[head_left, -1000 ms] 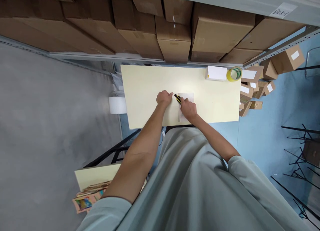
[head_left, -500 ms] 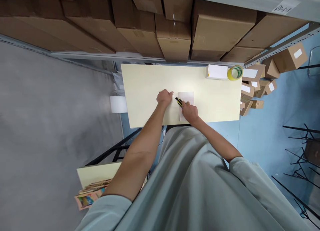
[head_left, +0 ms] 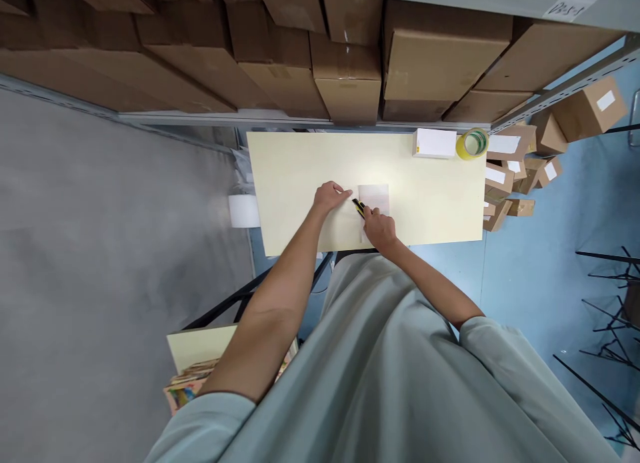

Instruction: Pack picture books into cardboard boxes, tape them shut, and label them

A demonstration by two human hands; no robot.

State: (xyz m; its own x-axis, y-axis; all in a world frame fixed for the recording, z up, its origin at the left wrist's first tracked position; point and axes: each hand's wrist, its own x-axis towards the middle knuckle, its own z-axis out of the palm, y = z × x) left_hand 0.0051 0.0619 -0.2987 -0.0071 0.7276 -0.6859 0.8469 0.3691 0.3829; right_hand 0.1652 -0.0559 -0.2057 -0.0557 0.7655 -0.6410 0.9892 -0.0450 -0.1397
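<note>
A utility knife point(head_left: 359, 208) in black and yellow is held in my right hand point(head_left: 380, 228), its tip pointing up and left. Under and beside that hand lies a thin whitish square sheet point(head_left: 375, 195), partly covered by the fingers. My left hand point(head_left: 332, 196) rests at the pale table point(head_left: 290, 189), just left of the sheet. Its fingers stretch to the right, close to the knife's tip, and I see nothing between them.
At the table's back right stand a white box point(head_left: 434, 143) and a roll of yellow tape point(head_left: 473, 144). Cardboard boxes point(head_left: 347, 83) fill the shelf beyond. More cartons point(head_left: 520, 207) are stacked on the right, and a white roll point(head_left: 243, 211) sits off the left edge.
My left hand has loosened from a closed shape, its fingers now reaching further right toward the knife. My right hand keeps the knife in nearly the same place.
</note>
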